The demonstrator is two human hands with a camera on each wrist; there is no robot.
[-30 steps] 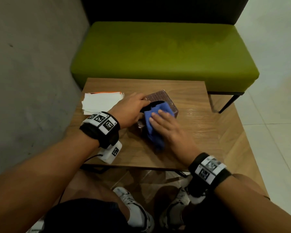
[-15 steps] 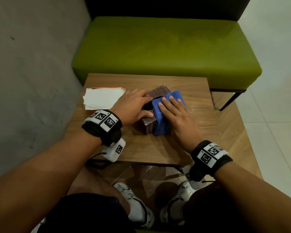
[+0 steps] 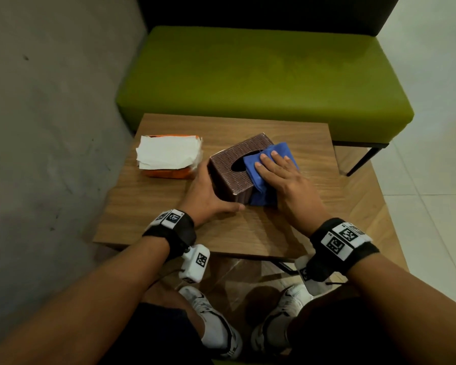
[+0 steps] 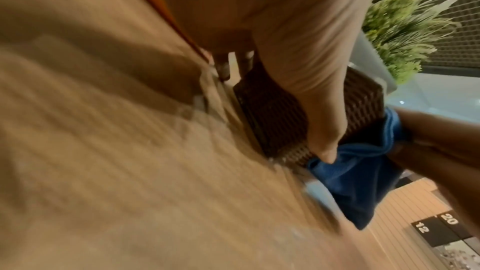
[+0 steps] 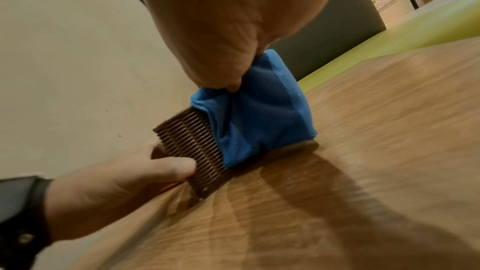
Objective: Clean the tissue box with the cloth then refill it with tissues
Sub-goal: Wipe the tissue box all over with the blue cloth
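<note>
A brown woven tissue box (image 3: 232, 164) with an oval slot stands mid-table. My left hand (image 3: 208, 197) holds it, thumb along the near side and fingers round the left side; the left wrist view shows the thumb across the box (image 4: 272, 114). A blue cloth (image 3: 274, 154) is draped over the box's right top and down its right side. My right hand (image 3: 277, 171) lies flat on the cloth with straight fingers and presses it down. The right wrist view shows the cloth (image 5: 259, 118) hanging to the tabletop beside the box (image 5: 189, 143). An orange pack of white tissues (image 3: 169, 156) lies left of the box.
The small wooden table (image 3: 248, 233) stands against a grey wall (image 3: 50, 127) on the left. A green bench (image 3: 261, 75) runs behind it. My legs and shoes are below the near edge. Tiled floor lies to the right.
My left hand slid off the box top to its left and near sides. My right hand carried the cloth from the near side across the top to the right side.
</note>
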